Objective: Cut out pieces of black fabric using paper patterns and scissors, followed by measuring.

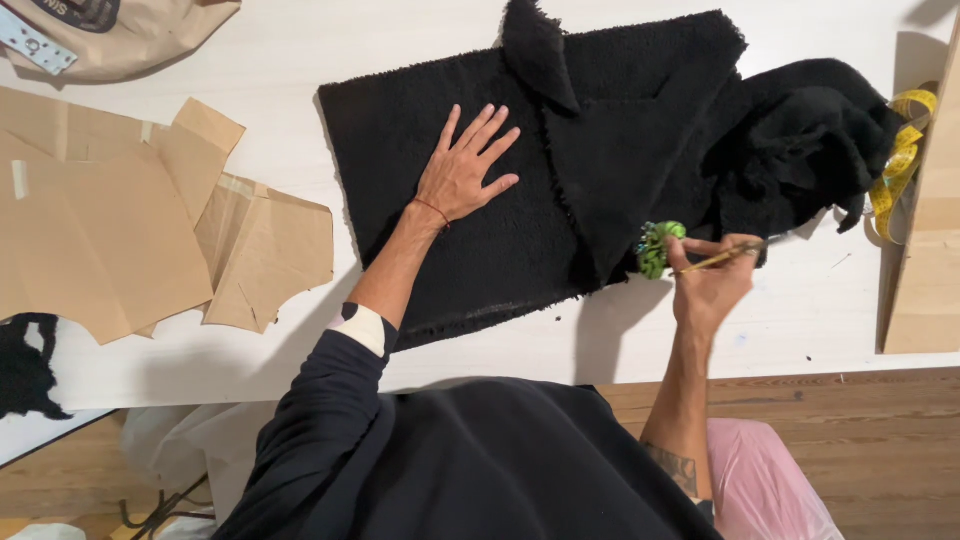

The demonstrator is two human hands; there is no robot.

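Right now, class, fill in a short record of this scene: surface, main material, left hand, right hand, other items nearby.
surface: pale table
main material: black fuzzy fabric, laid flat, bunched at the right end
left hand: open, pressed flat on the fabric
right hand: holds a thin stick-like tool, touching a green pincushion
other items: brown paper pattern pieces, yellow tape measure
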